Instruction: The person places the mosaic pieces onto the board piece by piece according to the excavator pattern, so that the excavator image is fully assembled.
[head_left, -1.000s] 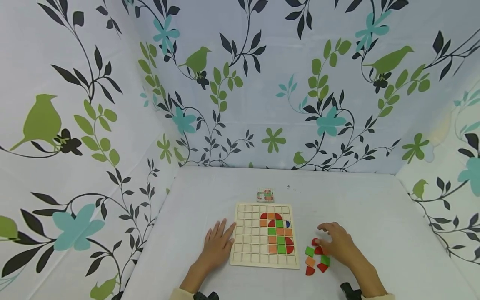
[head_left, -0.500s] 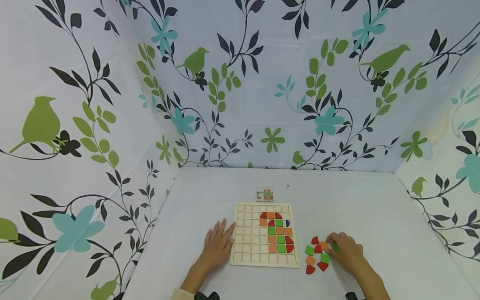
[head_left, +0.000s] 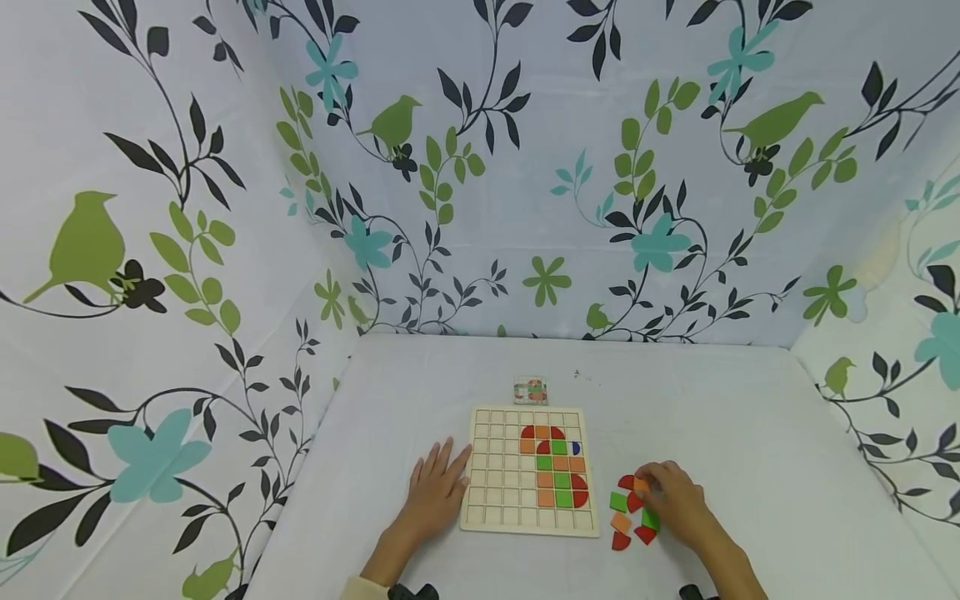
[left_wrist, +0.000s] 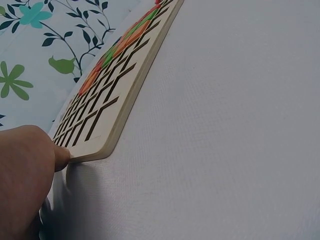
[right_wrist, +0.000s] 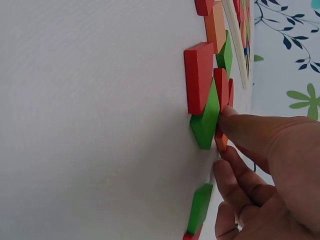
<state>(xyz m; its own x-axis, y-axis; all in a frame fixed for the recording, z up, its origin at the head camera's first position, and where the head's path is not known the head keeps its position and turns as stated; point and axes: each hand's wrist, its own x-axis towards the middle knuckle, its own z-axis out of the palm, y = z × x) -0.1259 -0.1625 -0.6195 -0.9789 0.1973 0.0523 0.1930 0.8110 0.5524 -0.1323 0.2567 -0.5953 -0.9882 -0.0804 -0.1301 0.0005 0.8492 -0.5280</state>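
Observation:
A square wooden grid board (head_left: 498, 492) lies on the table, its right part filled with red, orange, green and blue tiles. My left hand (head_left: 435, 494) rests flat along its left edge, fingers spread and fairly straight; in the left wrist view the thumb (left_wrist: 61, 157) touches the board's corner. Right of the board, my right hand (head_left: 675, 502) reaches into a loose group of tiles. Its thumb and finger pinch an orange square tile (right_wrist: 221, 141). Close by lie a green tile (right_wrist: 206, 122) and a red tile (right_wrist: 199, 77). Another green tile (right_wrist: 201, 206) sits beneath the hand, hidden in the head view.
Behind the board lies a small pattern card (head_left: 530, 390). Other loose tiles include a green square (head_left: 618, 502), an orange square (head_left: 620, 522) and a red quarter-round (head_left: 621, 541). A leaf-and-bird patterned cloth (head_left: 480, 275) hangs around the white table (head_left: 720, 408).
My right hand has come down and in to the left among the tiles. The orange tile at its fingertips has shifted slightly and turned. My left hand and the board stay put.

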